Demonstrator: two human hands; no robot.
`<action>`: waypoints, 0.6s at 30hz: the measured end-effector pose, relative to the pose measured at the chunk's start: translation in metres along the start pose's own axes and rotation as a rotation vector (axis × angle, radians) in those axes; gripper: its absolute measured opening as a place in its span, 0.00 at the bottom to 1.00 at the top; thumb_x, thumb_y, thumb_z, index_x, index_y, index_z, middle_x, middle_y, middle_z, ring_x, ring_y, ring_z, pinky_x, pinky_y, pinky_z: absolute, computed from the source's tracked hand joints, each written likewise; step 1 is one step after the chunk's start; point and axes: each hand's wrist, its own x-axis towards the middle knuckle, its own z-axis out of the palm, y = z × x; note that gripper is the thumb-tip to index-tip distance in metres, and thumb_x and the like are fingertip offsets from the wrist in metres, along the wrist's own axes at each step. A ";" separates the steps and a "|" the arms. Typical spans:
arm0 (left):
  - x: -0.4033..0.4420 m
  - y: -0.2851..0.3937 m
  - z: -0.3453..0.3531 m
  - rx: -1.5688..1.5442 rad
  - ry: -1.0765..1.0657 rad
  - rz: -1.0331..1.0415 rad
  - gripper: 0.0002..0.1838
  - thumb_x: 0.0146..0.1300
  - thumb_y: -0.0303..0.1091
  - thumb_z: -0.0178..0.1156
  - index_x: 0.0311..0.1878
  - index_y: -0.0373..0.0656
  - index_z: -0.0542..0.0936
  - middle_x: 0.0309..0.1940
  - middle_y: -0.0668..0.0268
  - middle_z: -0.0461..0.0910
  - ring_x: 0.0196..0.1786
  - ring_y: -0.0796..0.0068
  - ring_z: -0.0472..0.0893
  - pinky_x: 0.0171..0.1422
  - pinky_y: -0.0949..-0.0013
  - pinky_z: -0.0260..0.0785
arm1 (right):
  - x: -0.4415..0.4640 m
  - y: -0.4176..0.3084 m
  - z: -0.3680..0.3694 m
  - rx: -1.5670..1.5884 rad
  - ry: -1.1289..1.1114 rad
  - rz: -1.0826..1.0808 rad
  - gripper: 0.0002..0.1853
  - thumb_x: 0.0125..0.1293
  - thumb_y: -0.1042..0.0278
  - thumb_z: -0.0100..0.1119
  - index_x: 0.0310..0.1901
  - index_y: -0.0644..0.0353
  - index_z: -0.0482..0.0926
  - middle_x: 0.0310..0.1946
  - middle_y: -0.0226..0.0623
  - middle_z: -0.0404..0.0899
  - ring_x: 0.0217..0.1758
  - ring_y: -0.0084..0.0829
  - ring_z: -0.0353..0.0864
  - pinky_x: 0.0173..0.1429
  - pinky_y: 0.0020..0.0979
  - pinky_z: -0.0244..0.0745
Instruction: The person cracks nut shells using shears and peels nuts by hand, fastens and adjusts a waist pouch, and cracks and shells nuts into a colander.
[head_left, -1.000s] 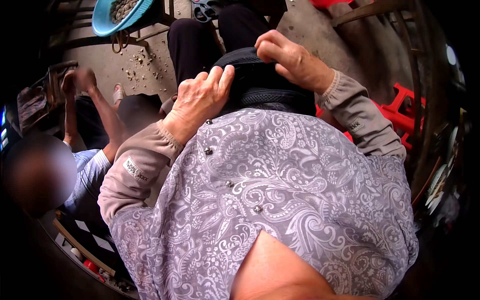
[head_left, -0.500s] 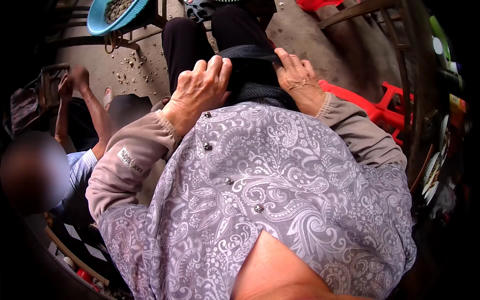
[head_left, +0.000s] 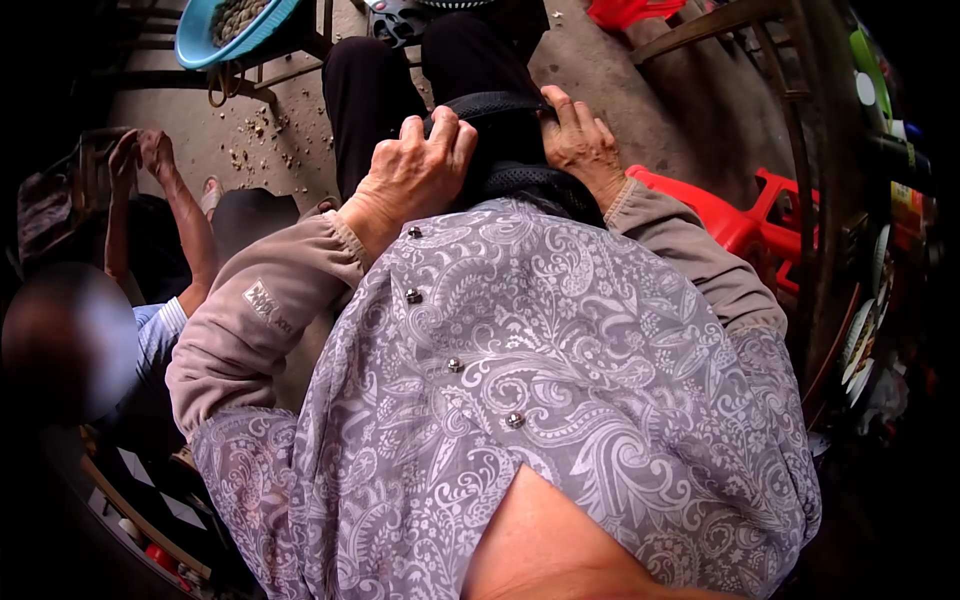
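Observation:
A black band with a mesh-textured edge (head_left: 495,103) curves across my lap, in front of my patterned grey shirt (head_left: 480,300). My left hand (head_left: 420,165) is closed, its fingers curled over the band's left end. At the other end my right hand (head_left: 582,148) grips the band, thumb side toward it. Between the hands the band arches away from me, and a second black mesh strip (head_left: 530,180) lies nearer my waist. Dark fabric between the two strips hides how they join. My thumbs are mostly out of sight.
A blue basket (head_left: 188,45) with brownish pieces stands at the upper left, and crumbs (head_left: 265,140) litter the floor below. Another person's raised hands (head_left: 140,155) are at the left. A red plastic stool (head_left: 700,215) and a wooden chair (head_left: 715,28) are on the right.
My hands have come slightly closer together, the right one shifting left, and the band is still held. The other person's hands have moved a little.

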 end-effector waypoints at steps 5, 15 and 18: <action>0.001 -0.001 0.006 0.003 0.059 -0.012 0.30 0.45 0.39 0.74 0.49 0.38 0.73 0.48 0.55 0.73 0.37 0.64 0.79 0.29 0.68 0.79 | -0.002 -0.001 -0.002 0.052 0.017 0.033 0.03 0.52 0.72 0.59 0.24 0.59 0.77 0.60 0.38 0.74 0.36 0.29 0.78 0.33 0.28 0.78; -0.002 0.002 -0.004 0.017 0.010 -0.048 0.30 0.42 0.38 0.74 0.48 0.38 0.73 0.59 0.49 0.72 0.35 0.63 0.81 0.29 0.65 0.80 | -0.002 -0.004 -0.014 0.152 -0.096 0.106 0.02 0.52 0.75 0.60 0.26 0.62 0.77 0.60 0.44 0.70 0.43 0.34 0.79 0.43 0.36 0.81; -0.007 0.002 -0.002 0.018 0.009 -0.053 0.31 0.42 0.38 0.74 0.50 0.38 0.73 0.59 0.49 0.72 0.36 0.63 0.81 0.30 0.64 0.80 | 0.001 -0.005 -0.021 0.177 -0.187 0.102 0.11 0.46 0.71 0.69 0.30 0.62 0.77 0.58 0.43 0.70 0.44 0.35 0.78 0.43 0.36 0.81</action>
